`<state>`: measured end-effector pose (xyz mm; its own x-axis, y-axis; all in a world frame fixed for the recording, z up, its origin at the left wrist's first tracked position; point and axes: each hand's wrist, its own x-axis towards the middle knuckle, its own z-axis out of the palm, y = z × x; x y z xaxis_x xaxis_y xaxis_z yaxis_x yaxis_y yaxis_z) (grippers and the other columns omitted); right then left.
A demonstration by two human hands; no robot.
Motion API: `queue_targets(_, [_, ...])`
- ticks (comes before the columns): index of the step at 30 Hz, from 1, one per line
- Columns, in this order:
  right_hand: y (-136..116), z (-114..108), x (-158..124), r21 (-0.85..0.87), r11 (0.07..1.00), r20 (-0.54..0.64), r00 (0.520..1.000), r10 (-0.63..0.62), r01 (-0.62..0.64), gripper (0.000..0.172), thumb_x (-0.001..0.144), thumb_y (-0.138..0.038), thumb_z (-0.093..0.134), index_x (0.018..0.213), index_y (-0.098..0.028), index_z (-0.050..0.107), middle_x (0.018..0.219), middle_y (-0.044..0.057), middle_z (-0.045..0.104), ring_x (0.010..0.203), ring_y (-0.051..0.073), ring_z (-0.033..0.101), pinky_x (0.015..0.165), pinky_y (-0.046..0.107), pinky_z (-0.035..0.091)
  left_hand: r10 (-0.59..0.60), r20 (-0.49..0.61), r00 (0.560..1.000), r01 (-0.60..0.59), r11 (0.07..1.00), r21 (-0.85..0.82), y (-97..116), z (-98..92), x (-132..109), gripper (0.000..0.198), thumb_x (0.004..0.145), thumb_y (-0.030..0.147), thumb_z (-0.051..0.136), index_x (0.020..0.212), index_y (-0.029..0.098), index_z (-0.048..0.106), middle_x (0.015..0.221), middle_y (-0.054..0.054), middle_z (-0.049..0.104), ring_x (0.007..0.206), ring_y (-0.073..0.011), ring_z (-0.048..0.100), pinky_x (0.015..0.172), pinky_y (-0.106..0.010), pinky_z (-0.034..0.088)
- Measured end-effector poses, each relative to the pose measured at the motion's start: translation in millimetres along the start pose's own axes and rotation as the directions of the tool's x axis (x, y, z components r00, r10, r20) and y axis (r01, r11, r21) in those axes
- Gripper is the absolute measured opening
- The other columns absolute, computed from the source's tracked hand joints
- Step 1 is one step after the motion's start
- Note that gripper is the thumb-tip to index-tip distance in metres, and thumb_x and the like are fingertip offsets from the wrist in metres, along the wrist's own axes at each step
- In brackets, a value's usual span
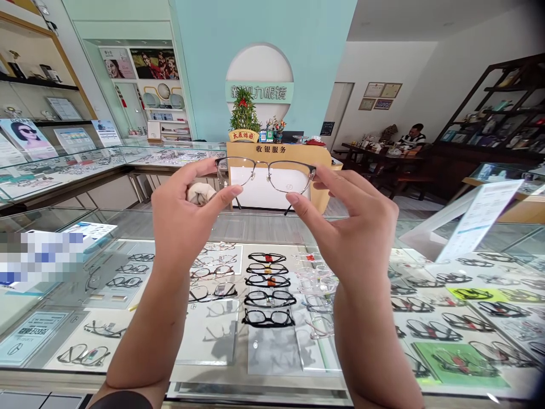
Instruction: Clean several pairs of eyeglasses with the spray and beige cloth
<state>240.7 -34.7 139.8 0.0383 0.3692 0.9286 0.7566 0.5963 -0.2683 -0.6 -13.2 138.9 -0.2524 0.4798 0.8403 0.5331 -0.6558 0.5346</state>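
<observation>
A pair of eyeglasses [262, 163] with a dark upper rim and thin metal lower rims is held up in front of me, above the glass display case [213, 372]. My left hand [183, 199] grips its left end between thumb and fingers. A crumpled beige cloth [201, 193] is tucked in that same palm. On the other side, my right hand [357, 221] pinches the right end near the hinge, thumb by the lower rim. The temples point away from me, with their dark tips showing below the lenses.
Under the glass lie several rows of frames, including a column of black eyeglasses [269, 298]. A white sign stand [481, 218] rises at the right, and printed sheets [85, 233] lie at the left. Beyond stands a wooden cashier counter [323, 165]; a person [413, 138] sits at a far table.
</observation>
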Motion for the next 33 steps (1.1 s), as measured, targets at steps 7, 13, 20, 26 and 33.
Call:
queue_targets(7, [6,8,-3,-0.002,0.999,-0.041,0.998,-0.052,0.052,0.044,0.102,-0.051,0.084,0.138,-0.026,0.084,0.119,0.012,0.086,0.104,0.029,0.082,0.090,0.045,0.069,0.051,-0.007,0.999,-0.051,0.998,0.024,-5,-2.0,2,0.042,0.085,0.050,0.099,0.122,0.035,0.086,0.127,-0.001,0.087,0.133,-0.0399,0.080,0.108,-0.065,0.071])
queue_targets(13, [6,9,-5,0.041,0.999,-0.050,0.999,-0.017,0.019,0.047,0.101,-0.041,0.085,0.146,-0.028,0.081,0.125,0.011,0.086,0.105,0.029,0.083,0.089,0.046,0.069,0.105,-0.076,0.992,-0.104,0.994,0.017,-8,6.0,-1,0.050,0.080,0.040,0.105,0.125,0.036,0.085,0.133,-0.003,0.086,0.131,-0.0376,0.079,0.105,-0.059,0.072])
queue_targets(20, [7,9,-5,0.052,0.999,-0.053,0.999,-0.009,0.012,0.050,0.101,-0.039,0.083,0.150,-0.031,0.078,0.127,0.009,0.085,0.104,0.029,0.082,0.089,0.049,0.069,0.150,-0.102,0.983,-0.152,0.988,-0.013,-10,12.5,-6,0.053,0.084,0.046,0.103,0.131,0.036,0.082,0.137,-0.005,0.083,0.129,-0.0345,0.079,0.105,-0.055,0.071])
queue_targets(26, [10,16,-5,0.089,0.995,-0.106,0.994,-0.041,0.051,0.057,0.106,-0.035,0.077,0.162,-0.037,0.069,0.146,0.011,0.079,0.127,0.036,0.079,0.101,0.056,0.070,0.160,-0.151,0.976,-0.174,0.981,-0.083,-14,24.6,-9,0.062,0.087,0.053,0.100,0.141,0.035,0.076,0.148,-0.008,0.078,0.123,-0.0324,0.079,0.098,-0.052,0.072])
queue_targets(33, [10,24,-5,0.046,0.988,-0.180,0.974,-0.137,0.148,0.059,0.108,-0.036,0.074,0.166,-0.039,0.063,0.154,0.010,0.076,0.138,0.038,0.075,0.106,0.059,0.070,0.188,-0.181,0.965,-0.212,0.969,-0.123,-20,35.8,-8,0.064,0.088,0.056,0.098,0.143,0.033,0.074,0.153,-0.007,0.076,0.135,-0.0337,0.076,0.119,-0.060,0.065])
